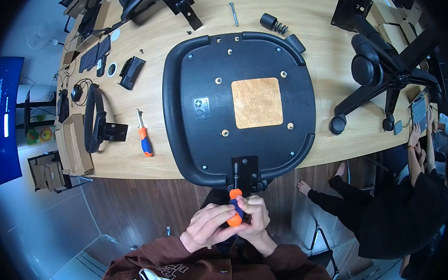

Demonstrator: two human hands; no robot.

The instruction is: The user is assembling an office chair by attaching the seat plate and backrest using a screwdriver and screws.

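A black chair seat (197, 77) lies with its underside up at the table's front edge, a square of bare wood showing in its middle. On its near edge sits a black metal bracket (251, 165) with several bolts. An orange and blue screwdriver (236, 221) points away from me, its shaft reaching over the bracket. Whether its tip sits in a bolt head is too small to tell. My left hand (210, 224) is closed around the handle from the left. From the other side my right hand (255, 218) grips the same handle, thumb and fingers against it.
A second screwdriver (144, 138) and a black armrest (96, 120) lie left of the seat. Behind it are a long bolt (233, 14) and a spring with a black knob (273, 24). A wheeled chair base (397, 75) stands right, near a seated person (405, 205).
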